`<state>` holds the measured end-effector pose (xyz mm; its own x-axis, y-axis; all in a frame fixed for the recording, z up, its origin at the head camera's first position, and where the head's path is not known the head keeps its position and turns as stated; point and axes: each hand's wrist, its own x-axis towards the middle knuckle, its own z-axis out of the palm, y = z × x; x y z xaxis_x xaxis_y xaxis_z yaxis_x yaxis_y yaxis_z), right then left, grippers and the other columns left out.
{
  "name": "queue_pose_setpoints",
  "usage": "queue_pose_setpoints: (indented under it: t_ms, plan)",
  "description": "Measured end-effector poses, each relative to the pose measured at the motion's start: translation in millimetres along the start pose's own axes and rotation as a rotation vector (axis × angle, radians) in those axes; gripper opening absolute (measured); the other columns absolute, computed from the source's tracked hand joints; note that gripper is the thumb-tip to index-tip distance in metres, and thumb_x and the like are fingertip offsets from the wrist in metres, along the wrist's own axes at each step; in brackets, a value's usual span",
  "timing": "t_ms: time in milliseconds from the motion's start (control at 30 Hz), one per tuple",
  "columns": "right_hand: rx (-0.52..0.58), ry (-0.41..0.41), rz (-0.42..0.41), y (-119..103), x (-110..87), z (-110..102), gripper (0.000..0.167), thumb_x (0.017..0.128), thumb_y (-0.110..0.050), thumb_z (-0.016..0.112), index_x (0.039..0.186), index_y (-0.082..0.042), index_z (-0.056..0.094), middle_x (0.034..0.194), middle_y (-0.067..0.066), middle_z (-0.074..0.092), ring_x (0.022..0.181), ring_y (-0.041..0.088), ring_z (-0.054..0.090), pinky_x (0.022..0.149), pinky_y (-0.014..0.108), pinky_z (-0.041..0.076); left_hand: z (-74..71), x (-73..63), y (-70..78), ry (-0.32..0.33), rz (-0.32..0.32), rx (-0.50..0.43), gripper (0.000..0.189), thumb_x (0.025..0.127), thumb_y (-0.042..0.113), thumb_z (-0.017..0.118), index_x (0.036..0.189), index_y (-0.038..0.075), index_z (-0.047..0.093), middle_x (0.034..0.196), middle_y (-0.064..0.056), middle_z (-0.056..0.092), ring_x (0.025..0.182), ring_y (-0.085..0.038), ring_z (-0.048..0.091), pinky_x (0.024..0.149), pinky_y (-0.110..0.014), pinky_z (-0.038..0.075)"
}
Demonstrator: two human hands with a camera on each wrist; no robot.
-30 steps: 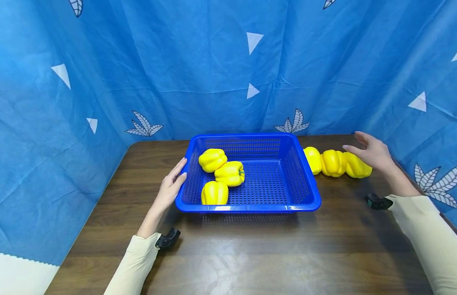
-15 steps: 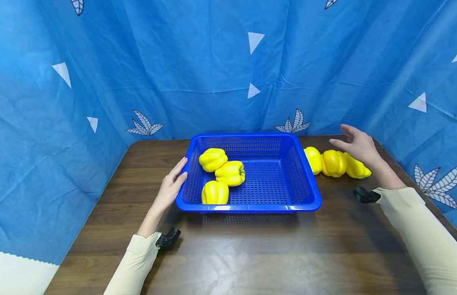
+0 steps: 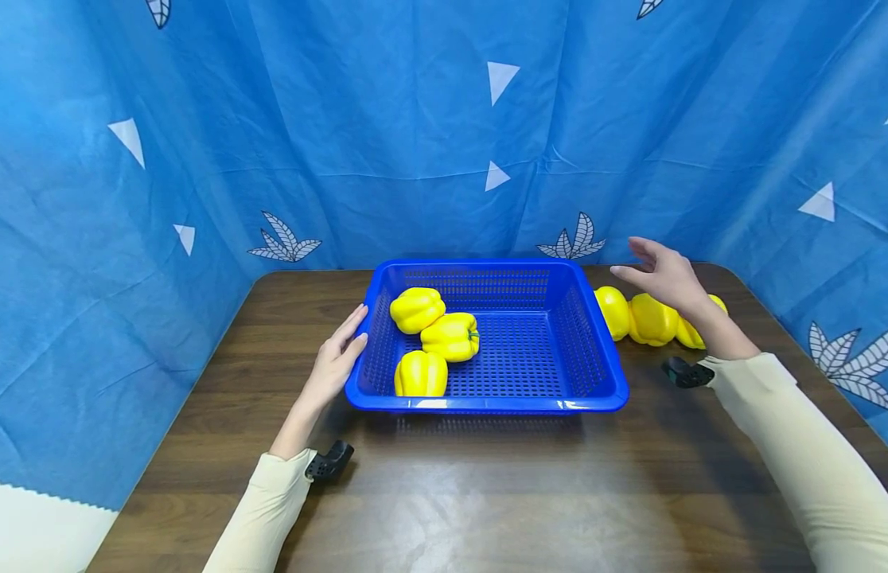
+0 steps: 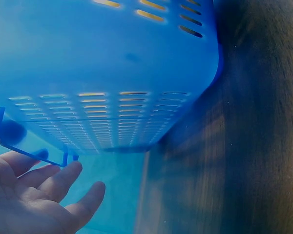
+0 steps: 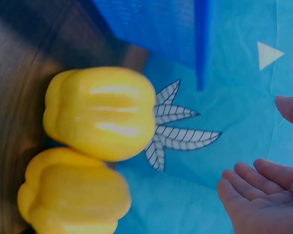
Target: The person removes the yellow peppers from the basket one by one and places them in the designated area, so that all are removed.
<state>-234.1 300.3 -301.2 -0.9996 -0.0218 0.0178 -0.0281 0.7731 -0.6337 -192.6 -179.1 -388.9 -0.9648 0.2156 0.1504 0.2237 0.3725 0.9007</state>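
A blue plastic basket [image 3: 516,404] with slotted walls stands on the table with three yellow bell peppers inside, one of them the front bell pepper [image 3: 421,374]. My left hand [image 3: 333,362] touches the basket's left rim with fingers extended; in the left wrist view the fingers [image 4: 61,183] lie along the outside under the rim. To the right of the basket three more bell peppers lie in a row: the nearest bell pepper [image 3: 613,312], the middle bell pepper [image 3: 653,320] and the far bell pepper [image 3: 691,334], partly hidden by the right wrist. Above them hovers my right hand [image 3: 662,274], fingers spread, holding nothing.
The dark wooden table [image 3: 473,493] reaches back to a blue patterned curtain [image 3: 415,143] that hangs behind and at both sides. Black wrist cameras sit below each hand, one by the left cuff [image 3: 329,461] and one by the right cuff [image 3: 686,372].
My right hand has moved left over the row of bell peppers toward the basket, uncovering part of the far pepper's right end. The left hand and the basket stay in place.
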Motion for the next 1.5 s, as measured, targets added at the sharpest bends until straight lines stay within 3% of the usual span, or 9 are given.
queue_pose_setpoints:
  t_ms: [833, 1267, 1500]
  plan:
    - [0.072, -0.13, -0.114, -59.1, 21.4, 29.0, 0.073, 0.092, -0.034, 0.057, 0.147, 0.0, 0.023, 0.151, 0.024, 0.03, 0.139, 0.042, 0.031, 0.108, 0.055, 0.035, -0.9, 1.4, 1.8, -0.01, -0.011, -0.005, 0.05, 0.101, 0.024, 0.039, 0.149, 0.014, 0.027, 0.158, -0.008, 0.02, 0.145, -0.032, 0.023, 0.115, -0.051, 0.026]
    - [0.102, -0.16, -0.164, -73.5, 29.1, 48.3, 0.069, 0.092, -0.028, 0.058, 0.146, 0.001, 0.025, 0.151, 0.022, 0.032, 0.14, 0.039, 0.031, 0.113, 0.052, 0.031, -2.7, 1.7, 1.1, 0.003, -0.002, 0.016, 0.049, 0.101, 0.022, 0.039, 0.148, 0.011, 0.028, 0.158, -0.011, 0.021, 0.144, -0.035, 0.024, 0.115, -0.051, 0.026]
    - [0.062, -0.189, -0.19, -79.0, 30.8, 64.8, 0.069, 0.092, -0.027, 0.059, 0.145, 0.003, 0.028, 0.149, 0.024, 0.033, 0.138, 0.041, 0.033, 0.112, 0.052, 0.033, -1.3, 1.6, -0.2, -0.005, -0.004, 0.005, 0.05, 0.101, 0.024, 0.039, 0.148, 0.012, 0.027, 0.158, -0.009, 0.021, 0.145, -0.033, 0.023, 0.115, -0.051, 0.027]
